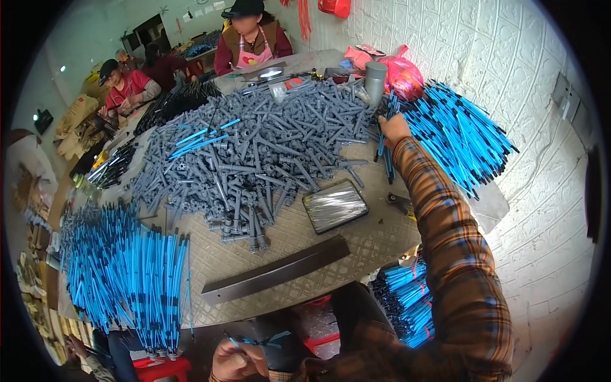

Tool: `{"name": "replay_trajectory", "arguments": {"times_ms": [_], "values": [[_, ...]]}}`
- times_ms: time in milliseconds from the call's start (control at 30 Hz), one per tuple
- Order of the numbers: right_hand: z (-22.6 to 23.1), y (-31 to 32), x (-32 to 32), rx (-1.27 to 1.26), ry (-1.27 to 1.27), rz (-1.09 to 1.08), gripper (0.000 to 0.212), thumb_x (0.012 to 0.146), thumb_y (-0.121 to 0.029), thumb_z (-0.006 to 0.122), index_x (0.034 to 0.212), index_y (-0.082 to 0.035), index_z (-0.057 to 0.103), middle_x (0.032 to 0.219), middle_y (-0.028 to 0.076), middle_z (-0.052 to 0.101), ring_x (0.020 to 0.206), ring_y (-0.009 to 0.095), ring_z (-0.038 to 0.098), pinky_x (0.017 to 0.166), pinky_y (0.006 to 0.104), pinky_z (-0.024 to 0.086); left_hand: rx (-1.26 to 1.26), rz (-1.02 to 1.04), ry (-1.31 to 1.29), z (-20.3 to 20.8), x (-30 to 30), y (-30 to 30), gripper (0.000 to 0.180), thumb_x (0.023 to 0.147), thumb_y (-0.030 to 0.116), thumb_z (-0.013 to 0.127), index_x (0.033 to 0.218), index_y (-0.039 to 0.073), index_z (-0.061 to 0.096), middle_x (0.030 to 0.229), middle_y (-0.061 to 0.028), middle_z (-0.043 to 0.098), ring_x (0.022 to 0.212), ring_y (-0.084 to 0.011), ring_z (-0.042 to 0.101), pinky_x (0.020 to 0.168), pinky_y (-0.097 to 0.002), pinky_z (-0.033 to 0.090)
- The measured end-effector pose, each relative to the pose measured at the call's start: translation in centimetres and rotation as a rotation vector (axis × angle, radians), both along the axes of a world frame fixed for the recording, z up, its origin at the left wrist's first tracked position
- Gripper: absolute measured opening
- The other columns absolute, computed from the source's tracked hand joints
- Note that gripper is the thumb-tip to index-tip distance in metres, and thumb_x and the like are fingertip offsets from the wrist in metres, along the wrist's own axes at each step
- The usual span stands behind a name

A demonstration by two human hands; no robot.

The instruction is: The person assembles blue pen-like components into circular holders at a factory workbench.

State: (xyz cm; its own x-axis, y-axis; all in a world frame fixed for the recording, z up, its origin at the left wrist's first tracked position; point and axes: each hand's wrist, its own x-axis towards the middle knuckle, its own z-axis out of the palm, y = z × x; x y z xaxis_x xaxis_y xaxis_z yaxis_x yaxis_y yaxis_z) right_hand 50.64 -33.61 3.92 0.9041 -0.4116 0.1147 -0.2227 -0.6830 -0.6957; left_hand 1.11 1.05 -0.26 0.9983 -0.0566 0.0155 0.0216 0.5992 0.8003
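Observation:
My right hand [396,129] reaches to the far right of the table with its fingers closed round a few thin blue rods with black ends [381,143]. Beside it spreads a large pile of similar blue rods [455,130]. Low in the view, close to my lap, my left hand [237,361] pinches a thin blue-and-black piece [233,341]; its full shape is hard to make out. A blue strip [272,340] shows just beyond those fingers. A big heap of grey plastic tube-like parts [254,146] covers the table's middle, with several blue rods lying on top.
A dark curved bar [277,270] lies along the near table edge. Behind it sits a black tray of silvery thin pieces [335,207]. More blue rods [127,274] overhang the left edge. A grey canister [375,83] stands far right. A person [253,38] sits across the table.

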Motion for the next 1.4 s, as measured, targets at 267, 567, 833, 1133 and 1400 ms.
{"name": "replay_trajectory", "arguments": {"times_ms": [267, 567, 833, 1133, 1400], "values": [[1.6, 1.7, 0.0, 0.268, -0.134, -0.162, 0.059, 0.084, -0.047, 0.047, 0.106, 0.007, 0.042, 0.076, 0.018, 0.063, 0.058, 0.027, 0.063, 0.051, 0.0368, 0.051, 0.040, -0.015, 0.047, 1.0, 1.6, -0.4, 0.025, 0.087, 0.019, 0.052, 0.085, -0.004, 0.060, 0.060, -0.0170, 0.058, 0.038, -0.0155, 0.039, 0.045, -0.0286, 0.040], [-1.3, -1.7, 5.5, 0.600, -0.334, -0.047, 0.041, 0.090, -0.036, 0.043, 0.097, 0.004, 0.045, 0.075, 0.012, 0.060, 0.053, 0.022, 0.061, 0.044, 0.0331, 0.049, 0.004, -0.138, -0.026, -0.4, 2.1, 0.7, 0.030, 0.089, 0.022, 0.051, 0.099, -0.005, 0.058, 0.064, -0.0170, 0.060, 0.031, -0.0076, 0.030, 0.033, -0.0228, 0.025], [1.0, 2.4, -1.3, 0.849, -0.751, 0.180, 0.021, 0.094, -0.021, 0.040, 0.093, -0.002, 0.049, 0.080, 0.008, 0.060, 0.066, 0.015, 0.060, 0.054, 0.0274, 0.046, -0.107, -0.046, 0.094, -0.8, 0.2, 0.2, 0.025, 0.085, 0.016, 0.053, 0.102, -0.002, 0.057, 0.070, -0.0251, 0.061, 0.058, -0.0290, 0.061, 0.060, -0.0378, 0.047], [2.9, 5.3, -20.5, 0.806, -0.562, 0.854, 0.026, 0.095, -0.022, 0.039, 0.109, -0.001, 0.049, 0.084, 0.007, 0.058, 0.072, 0.012, 0.054, 0.066, 0.0261, 0.045, -0.097, 0.147, -0.078, 3.5, 2.7, -4.2, 0.036, 0.086, 0.017, 0.051, 0.117, 0.000, 0.046, 0.109, -0.0293, 0.054, 0.100, -0.0369, 0.055, 0.086, -0.0435, 0.044], [0.5, 3.3, -35.3, 0.205, -0.255, 1.253, 0.020, 0.087, -0.017, 0.043, 0.091, -0.003, 0.057, 0.081, 0.011, 0.061, 0.076, 0.024, 0.060, 0.069, 0.0321, 0.047, -0.239, 0.530, -0.259, 7.3, 6.1, -5.7, 0.020, 0.087, 0.012, 0.055, 0.105, 0.005, 0.050, 0.095, -0.0103, 0.060, 0.085, -0.0207, 0.061, 0.072, -0.0323, 0.050]]}}
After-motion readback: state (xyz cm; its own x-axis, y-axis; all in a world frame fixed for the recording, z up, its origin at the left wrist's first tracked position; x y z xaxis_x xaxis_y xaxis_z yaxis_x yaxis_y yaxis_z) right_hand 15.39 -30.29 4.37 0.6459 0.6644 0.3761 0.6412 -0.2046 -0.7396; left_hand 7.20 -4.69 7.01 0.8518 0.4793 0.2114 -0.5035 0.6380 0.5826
